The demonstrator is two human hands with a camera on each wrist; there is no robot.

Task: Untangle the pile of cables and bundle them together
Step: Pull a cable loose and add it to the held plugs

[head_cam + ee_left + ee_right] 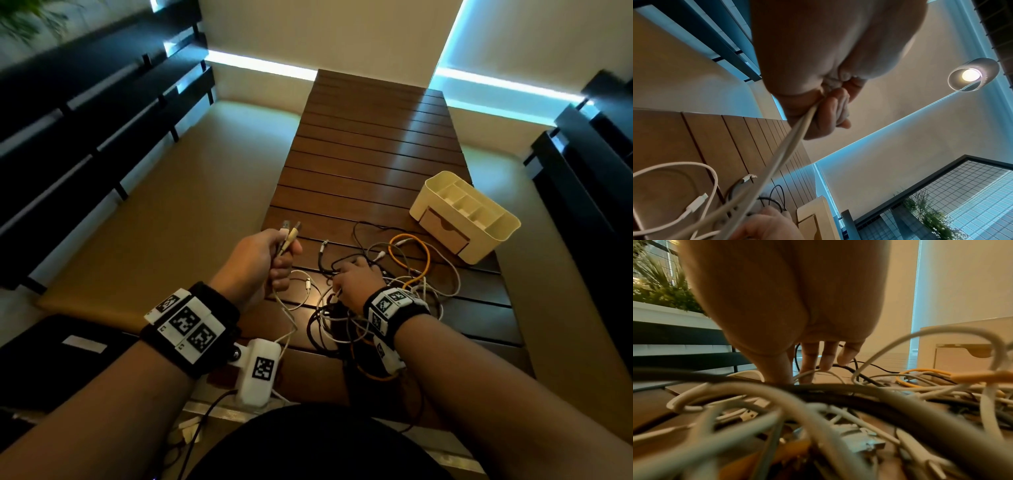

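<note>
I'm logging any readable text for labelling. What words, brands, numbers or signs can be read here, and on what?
None: no word, brand or number can be read in any view.
Wrist bands: black-and-white square code tags only, no letters.
White camera box: one more code tag, no text.
Organizer: plain, no label seen.
Cable plugs: too small to show any marking.

The head view looks down and forward along the worktop point(370, 144) toward 12 o'clock. The left wrist view tilts up close under its hand; the right sits low inside the cable pile point(818, 402), and all three views share it.
</note>
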